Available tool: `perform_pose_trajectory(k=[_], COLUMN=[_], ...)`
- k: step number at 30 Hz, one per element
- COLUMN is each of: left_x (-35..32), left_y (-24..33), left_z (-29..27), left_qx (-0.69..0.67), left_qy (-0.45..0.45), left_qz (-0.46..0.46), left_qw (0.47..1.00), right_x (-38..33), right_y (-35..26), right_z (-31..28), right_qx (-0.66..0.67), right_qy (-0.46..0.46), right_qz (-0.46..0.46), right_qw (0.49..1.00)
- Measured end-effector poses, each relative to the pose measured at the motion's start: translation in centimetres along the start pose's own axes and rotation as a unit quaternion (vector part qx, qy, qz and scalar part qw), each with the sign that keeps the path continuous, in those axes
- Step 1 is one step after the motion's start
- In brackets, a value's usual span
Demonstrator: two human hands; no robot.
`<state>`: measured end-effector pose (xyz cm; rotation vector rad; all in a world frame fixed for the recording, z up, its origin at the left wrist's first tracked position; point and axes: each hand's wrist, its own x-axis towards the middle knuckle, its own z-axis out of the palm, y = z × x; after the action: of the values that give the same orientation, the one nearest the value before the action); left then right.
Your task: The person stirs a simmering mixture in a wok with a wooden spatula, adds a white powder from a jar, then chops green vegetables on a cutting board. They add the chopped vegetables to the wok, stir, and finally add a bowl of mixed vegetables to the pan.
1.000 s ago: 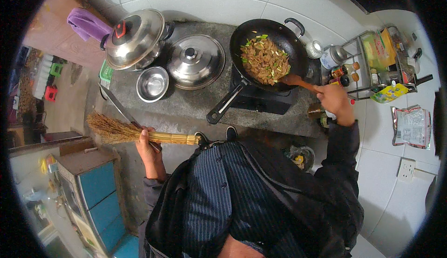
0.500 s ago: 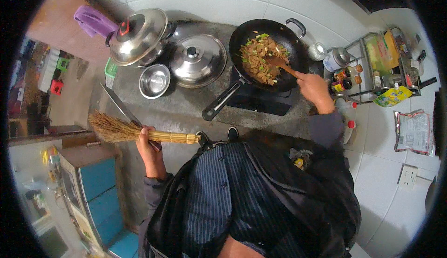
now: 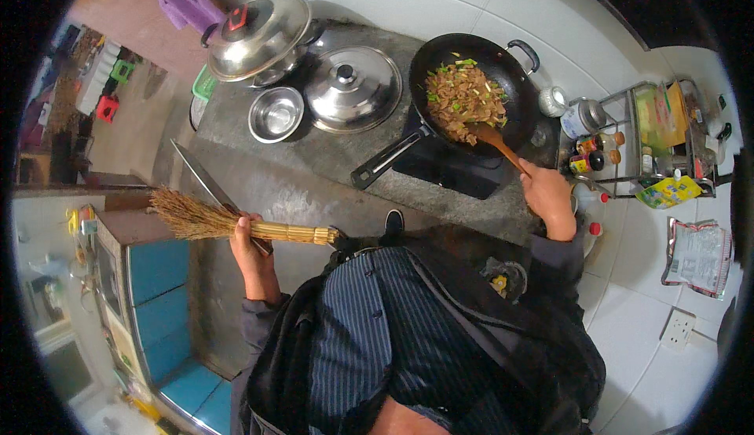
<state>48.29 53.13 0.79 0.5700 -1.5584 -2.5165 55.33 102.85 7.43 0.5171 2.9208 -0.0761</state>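
Note:
My left hand [image 3: 250,240] grips a straw whisk brush [image 3: 228,224] by its bound handle, held level over the grey counter [image 3: 290,191] near a long knife blade [image 3: 206,181]. My right hand [image 3: 545,195] holds a wooden spatula [image 3: 493,140] whose blade rests in the food at the near side of a black wok [image 3: 470,89]. The wok holds brown stir-fried pieces with green bits [image 3: 460,99] and sits on a black cooktop [image 3: 455,172], its long handle pointing toward me.
Left of the wok sit a steel pot lid [image 3: 352,88], a small steel bowl [image 3: 276,114] and a large lidded steel pot [image 3: 258,36]. A wire rack [image 3: 646,140] with bottles and jars stands at the right. A blue cabinet [image 3: 161,297] stands lower left.
My right hand has drawn the spatula across the wok toward its near right side. My left hand and the brush have stayed in place.

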Motion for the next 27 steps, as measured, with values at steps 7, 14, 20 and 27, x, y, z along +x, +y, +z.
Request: perform_pose_trajectory(k=[7,14,20,27], left_x=[-1.4,-2.1,-4.6,-8.5], left_y=[2.9,6.6,11.2,18.5], left_z=[-6.4,-16.2,-26.3,-37.1], left_qx=[-0.009,-0.035,-0.05,0.054], left_qy=[0.094,0.074,0.117,0.163], left_qz=[-0.023,0.017,0.073,0.01], left_qw=[0.995,0.997,0.989,0.985], right_x=[-0.7,-6.1,-16.9,-21.8], right_y=[-5.3,-30.5,-52.1,-65.0], right_z=[-0.4,-0.1,5.2,5.0], right_qx=[-0.048,0.274,0.271,0.21], right_qy=[0.108,-0.014,-0.288,-0.168], right_qz=[-0.002,-0.351,-0.583,-0.72], right_qw=[0.993,0.895,0.71,0.64])
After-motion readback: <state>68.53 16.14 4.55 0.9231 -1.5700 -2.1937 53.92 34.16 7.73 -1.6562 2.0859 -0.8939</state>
